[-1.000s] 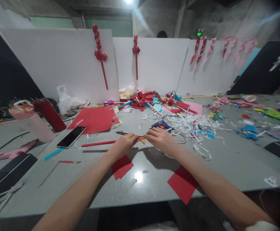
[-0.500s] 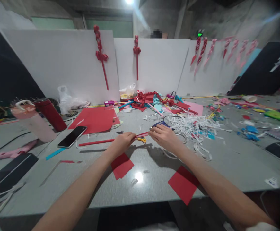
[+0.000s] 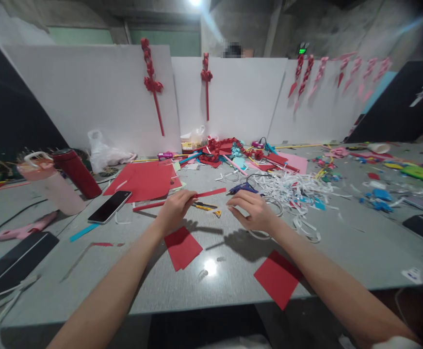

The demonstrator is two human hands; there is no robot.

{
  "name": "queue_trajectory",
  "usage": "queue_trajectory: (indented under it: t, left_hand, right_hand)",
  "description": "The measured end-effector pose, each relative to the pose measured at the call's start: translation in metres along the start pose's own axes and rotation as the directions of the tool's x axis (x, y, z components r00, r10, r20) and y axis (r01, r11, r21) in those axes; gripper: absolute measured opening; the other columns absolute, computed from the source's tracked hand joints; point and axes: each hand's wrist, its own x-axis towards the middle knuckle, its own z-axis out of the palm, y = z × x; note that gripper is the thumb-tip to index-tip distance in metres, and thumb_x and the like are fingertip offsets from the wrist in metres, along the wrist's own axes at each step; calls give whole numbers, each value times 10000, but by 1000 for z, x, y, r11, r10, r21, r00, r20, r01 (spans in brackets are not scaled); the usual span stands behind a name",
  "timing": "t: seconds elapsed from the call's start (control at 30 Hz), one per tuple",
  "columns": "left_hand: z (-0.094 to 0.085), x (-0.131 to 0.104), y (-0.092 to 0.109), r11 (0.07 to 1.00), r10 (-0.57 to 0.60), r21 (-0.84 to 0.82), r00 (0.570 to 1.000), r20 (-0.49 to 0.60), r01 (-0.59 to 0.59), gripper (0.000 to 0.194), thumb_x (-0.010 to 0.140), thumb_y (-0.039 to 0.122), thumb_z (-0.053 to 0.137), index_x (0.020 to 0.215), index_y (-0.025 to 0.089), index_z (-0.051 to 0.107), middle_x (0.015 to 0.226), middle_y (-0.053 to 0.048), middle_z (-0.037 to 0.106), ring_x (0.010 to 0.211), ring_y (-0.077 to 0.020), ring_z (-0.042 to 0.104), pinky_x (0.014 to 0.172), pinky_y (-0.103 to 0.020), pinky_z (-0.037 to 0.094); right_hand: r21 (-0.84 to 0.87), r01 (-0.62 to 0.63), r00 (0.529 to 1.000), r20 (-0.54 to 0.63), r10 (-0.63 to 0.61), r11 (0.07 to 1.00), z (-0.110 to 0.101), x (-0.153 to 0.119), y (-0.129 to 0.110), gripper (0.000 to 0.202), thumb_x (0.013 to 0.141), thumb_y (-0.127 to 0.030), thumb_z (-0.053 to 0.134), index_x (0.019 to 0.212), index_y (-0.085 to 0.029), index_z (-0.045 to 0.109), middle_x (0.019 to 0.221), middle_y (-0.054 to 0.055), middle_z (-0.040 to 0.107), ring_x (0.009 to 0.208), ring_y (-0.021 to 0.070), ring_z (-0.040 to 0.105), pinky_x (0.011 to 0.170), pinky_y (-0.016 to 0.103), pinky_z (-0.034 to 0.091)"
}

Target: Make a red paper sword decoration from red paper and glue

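Thin, flat red paper strip (image 3: 212,193) left of dark-blue, pistol-shaped glue gun (image 3: 243,188)

Head view: left hand (image 3: 177,206) pinched it; right hand (image 3: 253,208), part-open, seemingly empty, hovered nearside of the gun. Step: apparently steadying; a right-hand grip seemed called for.

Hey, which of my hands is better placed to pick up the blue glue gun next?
Probably your right hand: it's right beside the blue glue gun and clear of the red strip. Your left hand is farther off and pinches that strip.
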Motion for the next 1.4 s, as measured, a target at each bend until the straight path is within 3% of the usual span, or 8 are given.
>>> queue_trajectory:
  t: [0.3,0.53,0.7,0.9,1.1,1.23,1.33,1.4]
  left_hand:
    - [-3,-6,-12,997,83,9,972,-218,-83,168,1027,246,535,1170,200,609,981,-71,697,907,-182,667,831,-312,526]
    - [-3,0,5,983,173,-26,968,-180,-181,173,1006,223,574,1174,204,609,938,-62,696,850,-178,653,801,-317,526]
    - [-1,6,20,972,231,-23,970,-72,-233,188,1026,203,521,1201,180,585,1004,-91,695,912,-202,647,816,-338,522]
    - [5,10,31,994,90,49,984,151,-98,283,1071,224,372,1283,164,550,1046,-112,662,951,-231,650,809,-354,527]
    - [8,7,33,981,14,184,970,245,-61,297,1076,325,403,1328,204,504,1063,-94,668,898,-225,677,731,-320,492]
    - [7,6,29,966,-68,257,966,248,2,281,1091,298,347,1309,228,509,1068,-87,686,809,-194,681,643,-292,432]
    - [6,8,28,951,-140,304,959,245,61,280,1087,322,349,1233,214,562,1068,-100,692,769,-201,671,622,-309,404]
    - [6,9,28,942,-190,320,946,262,101,280,1080,318,364,1201,204,589,1060,-111,693,749,-209,664,622,-318,397]
  right_hand:
    - [36,-7,916,400,-8,999,33,-2,-9,204,1024,-283,542,1043,-173,712,935,103,708,902,221,661,814,352,522]
    - [451,-425,904,162,396,785,41,-1,-11,329,970,-386,663,1258,-227,664,968,50,745,835,182,679,824,342,557]
    - [693,-465,784,34,620,550,44,3,-19,419,868,-453,771,1210,-223,698,921,43,762,812,196,714,762,341,589]
    - [737,-479,715,12,699,477,44,3,-21,296,872,-476,760,959,-194,757,716,24,730,610,157,660,611,303,564]
    - [700,-532,716,71,694,477,46,6,-17,356,936,-493,674,801,-173,746,666,40,713,581,155,616,580,297,507]
    - [641,-601,673,82,736,478,38,1,18,393,977,-530,578,1087,-168,687,832,62,749,660,184,676,640,323,544]
    - [274,-759,589,-98,802,591,29,-13,56,374,974,-451,582,1206,-159,612,896,81,742,758,217,690,753,363,536]
    - [-115,-827,561,-110,821,550,27,-24,75,372,970,-393,587,1225,-123,607,1027,158,727,923,274,677,864,416,498]
